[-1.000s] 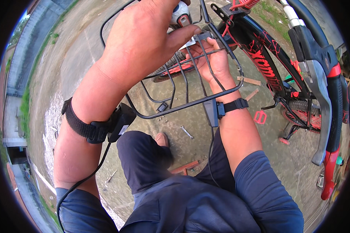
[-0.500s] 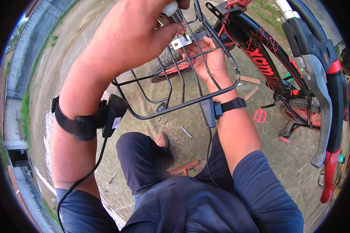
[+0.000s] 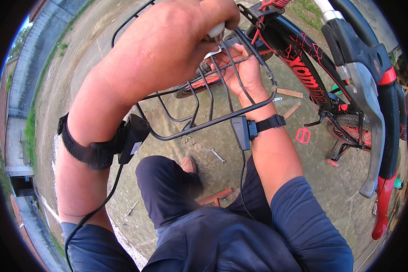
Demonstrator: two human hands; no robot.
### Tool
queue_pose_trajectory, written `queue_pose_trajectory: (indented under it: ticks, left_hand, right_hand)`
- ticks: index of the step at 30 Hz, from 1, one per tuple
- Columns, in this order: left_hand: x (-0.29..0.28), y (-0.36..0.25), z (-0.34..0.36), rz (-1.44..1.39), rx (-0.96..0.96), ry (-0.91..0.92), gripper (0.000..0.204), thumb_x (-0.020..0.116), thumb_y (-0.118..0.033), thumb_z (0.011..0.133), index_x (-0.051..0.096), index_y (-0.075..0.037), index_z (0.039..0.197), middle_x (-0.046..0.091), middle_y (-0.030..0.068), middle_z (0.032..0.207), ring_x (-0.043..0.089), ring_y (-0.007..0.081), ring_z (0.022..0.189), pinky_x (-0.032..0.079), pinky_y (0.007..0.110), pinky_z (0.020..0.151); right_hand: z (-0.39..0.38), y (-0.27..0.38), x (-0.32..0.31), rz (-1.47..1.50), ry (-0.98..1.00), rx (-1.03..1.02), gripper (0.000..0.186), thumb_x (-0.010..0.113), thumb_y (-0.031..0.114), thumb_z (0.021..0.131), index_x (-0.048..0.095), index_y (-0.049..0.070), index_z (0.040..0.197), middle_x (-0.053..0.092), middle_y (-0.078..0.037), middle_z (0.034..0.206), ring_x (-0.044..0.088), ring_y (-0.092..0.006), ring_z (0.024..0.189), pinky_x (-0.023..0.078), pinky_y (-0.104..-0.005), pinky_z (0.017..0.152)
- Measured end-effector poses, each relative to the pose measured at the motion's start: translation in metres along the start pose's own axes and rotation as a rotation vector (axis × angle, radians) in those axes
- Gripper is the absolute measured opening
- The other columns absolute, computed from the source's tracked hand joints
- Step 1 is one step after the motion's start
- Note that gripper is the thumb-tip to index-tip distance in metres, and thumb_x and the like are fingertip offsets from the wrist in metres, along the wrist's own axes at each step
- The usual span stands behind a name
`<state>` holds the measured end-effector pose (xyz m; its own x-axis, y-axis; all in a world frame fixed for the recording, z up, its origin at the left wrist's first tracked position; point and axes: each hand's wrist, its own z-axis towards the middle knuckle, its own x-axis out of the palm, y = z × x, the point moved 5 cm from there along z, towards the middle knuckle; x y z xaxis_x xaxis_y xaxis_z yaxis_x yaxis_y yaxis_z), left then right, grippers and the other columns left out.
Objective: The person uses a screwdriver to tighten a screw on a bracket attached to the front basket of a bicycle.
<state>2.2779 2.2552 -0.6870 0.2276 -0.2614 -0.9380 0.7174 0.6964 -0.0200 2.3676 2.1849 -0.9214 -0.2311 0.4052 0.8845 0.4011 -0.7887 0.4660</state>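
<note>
A black wire bicycle basket [image 3: 192, 132] is in front of me, beside the black and red bicycle frame [image 3: 299, 68]. My left hand [image 3: 167, 50] reaches over its wires, closed round a tool with a rounded grey-white end [image 3: 216, 30]. The rest of that tool is hidden by the fingers. Just below them, a small silver metal plate [image 3: 214, 52] lies against the wires, mostly covered. Beneath the wires, my right hand [image 3: 242, 72] is palm up, its fingers curled toward the plate's underside. Whatever its fingertips hold is out of sight.
The handlebar grip [image 3: 389, 136] and grey brake lever [image 3: 369, 131] stand close on the right. On the concrete lie a wrench [image 3: 217, 155], small bolts [image 3: 189, 139], a screwdriver-like tool [image 3: 131, 208] and wood strips [image 3: 289, 93]. A red pedal [image 3: 302, 135] sticks out.
My left hand has turned and shifted right over the basket, now covering most of the metal plate and the tool. The basket has tilted slightly. My right hand has hardly moved.
</note>
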Motion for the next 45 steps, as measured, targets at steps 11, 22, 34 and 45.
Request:
queue_pose_trajectory:
  ticks: [11,22,34,45]
  left_hand:
    - [-0.001,-0.014,-0.002,0.146,-0.112,-0.162,0.036,0.073,-0.018,0.08,0.056,-0.005,0.109,0.062,0.0159,0.092,0.064,0.0369,0.082,0.052,0.044,0.069]
    - [0.003,-0.006,-0.007,0.178,-0.14,-0.206,0.039,0.071,-0.014,0.081,0.056,-0.005,0.116,0.061,0.0176,0.098,0.062,0.0384,0.089,0.052,0.043,0.075]
    - [-0.003,-0.002,-0.004,0.095,-0.104,-0.209,0.041,0.071,-0.018,0.083,0.057,-0.006,0.12,0.062,0.0196,0.103,0.063,0.0394,0.092,0.052,0.044,0.076]
    - [-0.009,-0.006,-0.003,0.115,-0.171,-0.103,0.038,0.067,-0.015,0.085,0.056,-0.004,0.12,0.061,0.0211,0.104,0.062,0.0404,0.093,0.052,0.044,0.078]
  right_hand:
    - [-0.006,0.0,0.009,-0.051,-0.144,-0.012,0.041,0.048,0.037,0.094,0.062,0.001,0.108,0.067,-0.014,0.098,0.063,-0.0281,0.094,0.051,-0.0405,0.083]
    - [-0.001,-0.001,-0.001,-0.028,-0.027,0.003,0.039,0.046,0.034,0.095,0.064,0.0,0.103,0.07,-0.016,0.096,0.067,-0.0295,0.091,0.054,-0.0391,0.078]
    - [0.001,-0.003,-0.001,0.039,-0.043,0.018,0.041,0.044,0.035,0.095,0.064,-0.001,0.103,0.07,-0.02,0.102,0.068,-0.0367,0.095,0.054,-0.0417,0.083]
    - [0.004,-0.006,-0.005,0.162,0.036,0.055,0.047,0.042,0.034,0.097,0.063,-0.004,0.113,0.069,-0.021,0.108,0.066,-0.0389,0.101,0.054,-0.0421,0.085]
